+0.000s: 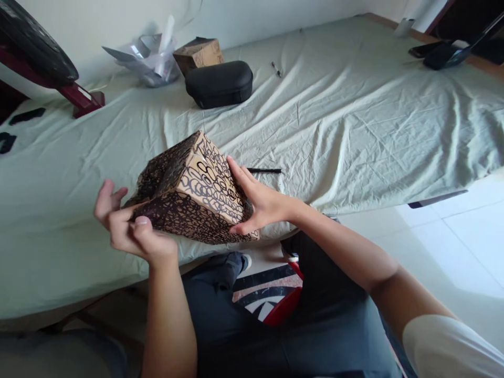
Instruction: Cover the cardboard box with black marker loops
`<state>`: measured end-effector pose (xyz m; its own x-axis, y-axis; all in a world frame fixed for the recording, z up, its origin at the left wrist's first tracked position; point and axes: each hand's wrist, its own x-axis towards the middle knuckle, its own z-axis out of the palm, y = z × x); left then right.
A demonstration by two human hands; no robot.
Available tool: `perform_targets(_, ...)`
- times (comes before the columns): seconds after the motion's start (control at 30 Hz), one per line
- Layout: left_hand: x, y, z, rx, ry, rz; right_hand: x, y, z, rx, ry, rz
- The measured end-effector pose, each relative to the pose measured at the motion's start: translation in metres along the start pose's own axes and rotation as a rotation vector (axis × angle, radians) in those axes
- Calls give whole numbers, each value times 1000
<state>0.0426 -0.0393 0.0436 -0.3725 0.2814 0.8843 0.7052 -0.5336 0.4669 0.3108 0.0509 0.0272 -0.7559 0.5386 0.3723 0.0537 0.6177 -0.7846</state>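
A brown cardboard box (212, 181), covered in black hand-drawn loops and scribbles, is held tilted above the front part of the cloth-covered table. My left hand (136, 226) pinches a dark, scribbled edge or flap at the box's left end between thumb and fingers. On the other end, my right hand (260, 202) grips the box, thumb below and fingers spread along its side. Behind the right fingers a thin black pen (265, 170) lies on the cloth, its left part hidden. The box's underside and far side are out of sight.
A black zip case (219, 84) sits further back, beside a smaller cardboard box (199, 53) and a clear plastic bag (153, 63) of items. A dark red fan (82, 100) stands left. Another pen (276, 69) lies behind. The wrinkled pale green cloth (378, 121) covers the table.
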Motion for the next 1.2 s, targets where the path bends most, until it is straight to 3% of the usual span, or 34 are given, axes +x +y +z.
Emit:
perform_targets(0.1, -1, 5, 0, 11, -24, -46, 1, 0, -1, 11, -4, 20)
perform_targets(0.27, -6, 7, 4, 3, 40, -59, 1, -1, -2, 13, -16, 9)
perform_targets(0.47, 0, 2, -1, 28, -83, -14, -2, 5, -5, 12, -2, -2)
perform_targets(0.73, -9, 1, 7, -16, 17, -57, -2, 8, -6, 43, -19, -15)
perform_targets(1.0, -3, -1, 7, -35, -60, -14, -4, 19, -12, 69, -41, -2)
perform_targets(1.13, -6, 4, 6, 5, -80, -52, -3, 21, -15, 65, -58, -16)
perform_targets(1.2, -6, 7, 4, 54, -149, -139, -3, 21, -16, 62, -69, -26)
